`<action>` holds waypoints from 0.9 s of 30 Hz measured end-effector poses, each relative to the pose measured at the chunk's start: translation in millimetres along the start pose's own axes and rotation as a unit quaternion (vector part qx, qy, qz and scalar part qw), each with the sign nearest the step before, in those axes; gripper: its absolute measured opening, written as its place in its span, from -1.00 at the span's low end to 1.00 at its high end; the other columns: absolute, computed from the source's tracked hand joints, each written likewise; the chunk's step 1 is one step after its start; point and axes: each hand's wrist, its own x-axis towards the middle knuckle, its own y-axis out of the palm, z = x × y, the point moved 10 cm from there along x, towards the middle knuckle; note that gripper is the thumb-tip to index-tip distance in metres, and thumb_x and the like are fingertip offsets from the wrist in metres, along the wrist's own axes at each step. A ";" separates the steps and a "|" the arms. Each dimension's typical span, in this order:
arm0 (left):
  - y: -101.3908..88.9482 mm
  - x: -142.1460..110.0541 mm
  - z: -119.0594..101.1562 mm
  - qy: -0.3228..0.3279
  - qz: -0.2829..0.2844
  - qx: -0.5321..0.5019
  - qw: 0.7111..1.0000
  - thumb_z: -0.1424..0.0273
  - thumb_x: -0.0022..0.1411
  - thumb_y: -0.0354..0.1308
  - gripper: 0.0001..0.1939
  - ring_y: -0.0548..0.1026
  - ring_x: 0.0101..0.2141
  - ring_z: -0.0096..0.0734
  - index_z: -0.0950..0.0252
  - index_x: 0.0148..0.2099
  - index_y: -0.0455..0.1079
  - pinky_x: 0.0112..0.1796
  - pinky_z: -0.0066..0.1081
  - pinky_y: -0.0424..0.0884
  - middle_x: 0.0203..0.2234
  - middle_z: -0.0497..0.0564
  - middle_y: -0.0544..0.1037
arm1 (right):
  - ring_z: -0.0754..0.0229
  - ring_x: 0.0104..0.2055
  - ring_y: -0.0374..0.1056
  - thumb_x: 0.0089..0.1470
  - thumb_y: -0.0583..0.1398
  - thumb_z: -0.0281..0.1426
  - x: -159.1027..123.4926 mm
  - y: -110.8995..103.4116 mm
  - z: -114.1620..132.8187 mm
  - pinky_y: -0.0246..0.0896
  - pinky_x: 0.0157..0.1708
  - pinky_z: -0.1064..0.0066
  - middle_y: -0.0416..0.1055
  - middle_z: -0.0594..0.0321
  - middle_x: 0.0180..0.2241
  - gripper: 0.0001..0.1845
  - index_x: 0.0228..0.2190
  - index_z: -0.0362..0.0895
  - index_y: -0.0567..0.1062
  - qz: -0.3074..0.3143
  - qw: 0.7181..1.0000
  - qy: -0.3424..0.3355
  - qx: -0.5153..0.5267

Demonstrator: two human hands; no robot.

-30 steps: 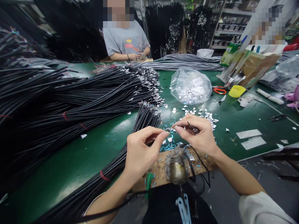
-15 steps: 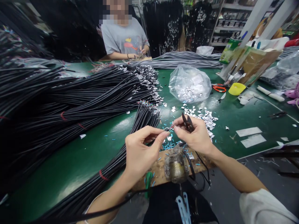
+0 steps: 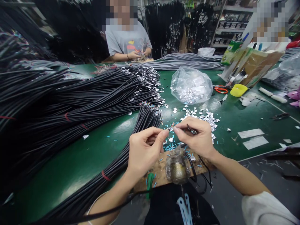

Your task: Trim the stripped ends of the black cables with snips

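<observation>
My left hand (image 3: 144, 151) is closed, thumb and forefinger pinching the end of a black cable (image 3: 103, 215) that trails back across my forearm. Thin coloured wires (image 3: 172, 126) stick out of that end. The fingertips of my right hand (image 3: 199, 136) are pinched together at these wires. Small black snips (image 3: 192, 129) are tucked in the same hand. Below both hands is a wrapped, roughly cylindrical device (image 3: 177, 168) on a wooden board (image 3: 161, 162). Left of my hands lies a bundle of black cables (image 3: 122, 161) tied with a red band.
More black cables (image 3: 93, 97) cover the table's left side. Foil scraps (image 3: 212, 120) and blue sleeve bits lie beyond my hands, near a clear plastic bag (image 3: 191, 84). Orange-handled scissors (image 3: 220, 89) and a yellow ring (image 3: 238, 90) are on the right. Another person (image 3: 127, 42) works across the table.
The snips in my right hand have tilted, their blades no longer pointing upward. My right fingers have shifted slightly at the wires. The person opposite has moved their hands.
</observation>
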 end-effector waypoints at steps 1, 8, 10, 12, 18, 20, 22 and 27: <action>-1.3 -0.7 -1.6 0.010 -0.010 0.010 1.000 0.32 0.11 0.18 -0.82 0.32 -0.73 -0.62 0.33 -0.45 0.43 -0.68 -0.60 0.26 -0.74 -0.14 0.39 | 0.34 -0.57 0.22 -0.08 0.23 -0.44 0.0 -0.4 -2.0 0.07 -0.58 0.44 0.41 0.30 -0.59 -0.91 -0.57 -0.13 0.52 -0.002 1.000 0.012 0.001; -3.3 -2.4 -5.7 0.039 -0.025 0.046 0.998 0.37 0.09 0.20 -0.89 0.39 -0.66 -0.59 0.30 -0.42 0.45 -0.61 -0.57 0.33 -0.61 -0.10 0.49 | 0.40 -0.62 0.12 -0.18 0.24 -0.45 0.0 6.8 -31.1 -0.05 -0.65 0.49 0.36 0.34 -0.63 -0.94 -0.62 -0.15 0.50 0.016 0.981 0.140 0.135; -0.4 -1.7 -9.5 0.048 -0.005 0.051 0.997 0.38 0.10 0.19 -0.88 0.37 -0.67 -0.60 0.31 -0.44 0.44 -0.63 -0.58 0.30 -0.63 -0.10 0.47 | 0.45 -0.70 0.00 -0.25 0.25 -0.40 -7.3 27.3 -52.2 -0.19 -0.72 0.53 0.28 0.39 -0.70 -0.92 -0.63 -0.16 0.47 0.074 0.931 0.254 0.251; 5.1 -0.9 -13.1 0.056 0.030 0.048 0.997 0.38 0.13 0.15 -0.84 0.33 -0.69 -0.62 0.32 -0.47 0.42 -0.65 -0.59 0.26 -0.67 -0.12 0.43 | 0.49 -0.75 -0.12 -0.31 0.26 -0.37 -22.8 55.1 -63.3 -0.36 -0.77 0.56 0.26 0.42 -0.73 -0.88 -0.63 -0.17 0.43 0.163 0.851 0.363 0.344; 11.8 0.6 -5.9 0.010 0.076 -0.002 0.997 0.30 0.20 0.07 -0.71 0.21 -0.77 -0.64 0.33 -0.52 0.35 -0.72 -0.59 0.15 -0.80 -0.16 0.27 | 0.47 -0.70 -0.01 -0.23 0.30 -0.35 -8.5 35.7 -55.2 -0.18 -0.74 0.54 0.28 0.40 -0.69 -0.87 -0.58 -0.17 0.49 0.107 0.917 0.274 0.268; 12.0 0.5 -2.9 -0.002 0.076 -0.009 0.997 0.27 0.20 0.07 -0.69 0.18 -0.78 -0.65 0.33 -0.52 0.34 -0.73 -0.59 0.13 -0.81 -0.17 0.25 | 0.43 -0.63 0.07 -0.19 0.30 -0.36 -1.1 19.5 -41.9 -0.06 -0.68 0.52 0.29 0.38 -0.66 -0.89 -0.56 -0.17 0.53 0.070 0.958 0.195 0.201; 11.2 0.3 -1.7 -0.005 0.072 -0.004 0.997 0.27 0.19 0.08 -0.69 0.18 -0.78 -0.65 0.33 -0.52 0.35 -0.74 -0.59 0.11 -0.82 -0.17 0.25 | 0.41 -0.61 0.09 -0.17 0.29 -0.37 0.3 14.3 -33.2 -0.04 -0.66 0.50 0.30 0.36 -0.66 -0.90 -0.56 -0.16 0.55 0.073 0.971 0.157 0.163; 5.5 -0.1 -6.2 0.017 0.051 0.050 0.997 0.29 0.15 0.13 -0.74 0.20 -0.75 -0.64 0.33 -0.50 0.41 -0.71 -0.58 0.12 -0.79 -0.15 0.30 | 0.41 -0.62 0.08 -0.17 0.28 -0.48 2.3 10.5 -23.2 -0.06 -0.67 0.51 0.32 0.37 -0.66 -0.97 -0.54 -0.16 0.57 0.093 0.980 0.110 0.136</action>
